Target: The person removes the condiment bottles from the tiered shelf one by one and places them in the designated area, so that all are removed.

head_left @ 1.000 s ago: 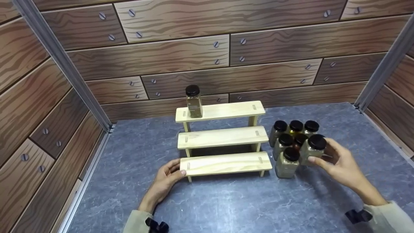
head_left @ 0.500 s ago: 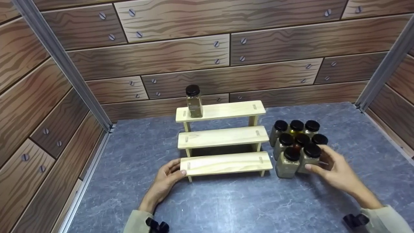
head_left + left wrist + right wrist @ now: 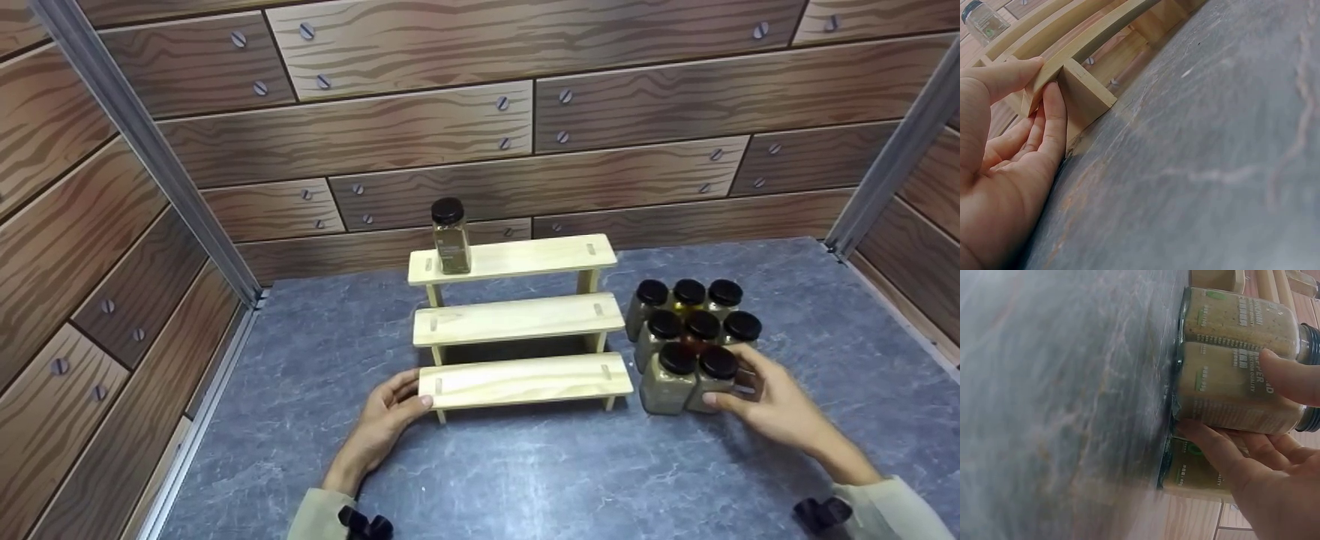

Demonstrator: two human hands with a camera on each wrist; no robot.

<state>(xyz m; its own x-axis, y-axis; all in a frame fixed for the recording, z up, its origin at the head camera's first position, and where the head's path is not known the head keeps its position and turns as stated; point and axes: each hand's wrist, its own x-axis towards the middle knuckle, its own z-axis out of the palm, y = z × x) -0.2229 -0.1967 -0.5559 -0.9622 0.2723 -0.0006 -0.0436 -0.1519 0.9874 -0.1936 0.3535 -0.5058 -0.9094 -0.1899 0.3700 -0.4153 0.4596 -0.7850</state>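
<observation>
A three-step wooden shelf (image 3: 517, 321) stands in the middle of the table. My left hand (image 3: 386, 412) pinches the left end of its lowest step, thumb on top and fingers underneath, as the left wrist view shows. My right hand (image 3: 776, 409) grips a square spice jar (image 3: 1230, 388) with a black lid, thumb on one side and fingers on the other. This jar stands right against another front jar (image 3: 667, 384), at the near right of a cluster of several jars (image 3: 701, 328). One more spice jar (image 3: 452, 244) stands at the left end of the top step.
The grey marbled table (image 3: 510, 472) is enclosed by wood-patterned panels (image 3: 450, 120) at the back and sides. A metal corner post (image 3: 150, 150) rises at the left and another post (image 3: 892, 142) at the right. The jar cluster sits close to the shelf's right end.
My right hand has moved the jar toward me and down, from the cluster's right side to beside the front jar. Another jar behind it has come into sight. My left hand has stayed put.
</observation>
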